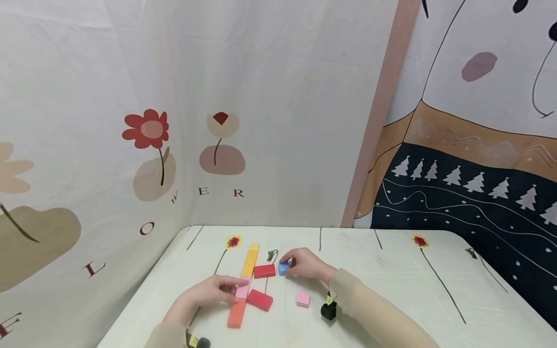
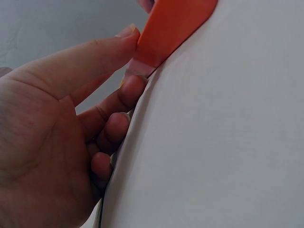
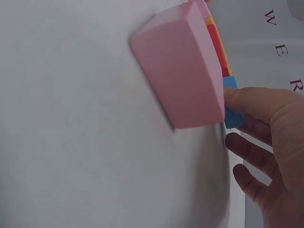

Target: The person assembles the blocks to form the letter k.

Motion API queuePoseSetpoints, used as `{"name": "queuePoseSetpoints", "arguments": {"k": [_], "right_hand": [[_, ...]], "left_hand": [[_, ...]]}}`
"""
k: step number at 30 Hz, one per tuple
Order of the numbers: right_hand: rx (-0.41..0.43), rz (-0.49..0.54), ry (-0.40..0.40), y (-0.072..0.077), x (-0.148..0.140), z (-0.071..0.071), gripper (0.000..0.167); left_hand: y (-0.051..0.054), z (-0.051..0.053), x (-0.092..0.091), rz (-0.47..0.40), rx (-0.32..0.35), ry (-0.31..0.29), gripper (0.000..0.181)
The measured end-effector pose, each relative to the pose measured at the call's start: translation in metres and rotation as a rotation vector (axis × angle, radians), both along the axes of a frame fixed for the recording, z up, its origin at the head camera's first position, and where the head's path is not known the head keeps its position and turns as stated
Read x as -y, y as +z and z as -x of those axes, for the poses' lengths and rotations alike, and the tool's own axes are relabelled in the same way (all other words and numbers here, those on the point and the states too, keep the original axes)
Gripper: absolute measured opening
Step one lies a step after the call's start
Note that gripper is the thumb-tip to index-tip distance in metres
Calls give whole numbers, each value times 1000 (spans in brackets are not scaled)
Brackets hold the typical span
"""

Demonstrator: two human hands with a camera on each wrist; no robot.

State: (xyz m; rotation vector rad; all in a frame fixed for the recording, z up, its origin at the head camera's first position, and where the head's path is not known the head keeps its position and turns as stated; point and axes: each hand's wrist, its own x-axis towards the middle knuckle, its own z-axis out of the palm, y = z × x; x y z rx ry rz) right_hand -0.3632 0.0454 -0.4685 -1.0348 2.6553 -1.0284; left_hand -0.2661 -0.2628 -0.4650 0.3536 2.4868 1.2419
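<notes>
A straight row of blocks lies on the table: a yellow block [image 1: 250,263], a pink block [image 1: 242,290] and an orange block [image 1: 236,314]. My left hand [image 1: 213,290] holds the pink block, its thumb by the orange end and its index finger by the yellow one. In the left wrist view the thumb tip meets the orange block [image 2: 175,28]. My right hand [image 1: 309,265] pinches a blue block [image 1: 284,268] between thumb and fingers. That blue block [image 3: 232,102] sits at the right end of a red block [image 1: 264,271], which juts from the row.
A second red block [image 1: 259,300] angles off the row, nearer to me. One loose pink block [image 1: 303,298] lies below my right hand and looms large in the right wrist view. A flower-print cloth covers the table [image 1: 370,309]; printed curtains [image 1: 278,121] stand behind.
</notes>
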Motion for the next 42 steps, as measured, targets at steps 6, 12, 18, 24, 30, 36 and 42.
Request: {"name": "queuePoseSetpoints", "arguments": {"k": [6, 12, 18, 24, 30, 36, 42], "right_hand": [[-3, -3, 11, 1, 3, -1, 28], [-16, -15, 22, -1, 5, 0, 28], [-26, -18, 28, -2, 6, 0, 27], [-25, -21, 28, -2, 8, 0, 28], [-40, -17, 35, -2, 9, 0, 28], [-55, -23, 36, -1, 9, -1, 29], [-54, -22, 30, -2, 10, -1, 28]], "left_hand": [[1, -1, 0, -8, 2, 0, 47], [1, -1, 0, -6, 7, 9, 47], [-1, -1, 0, -7, 13, 17, 47], [-1, 1, 0, -8, 26, 21, 46], [-1, 1, 0, -6, 28, 16, 47], [-1, 2, 0, 2, 14, 8, 47], [-1, 2, 0, 7, 13, 12, 47]]}}
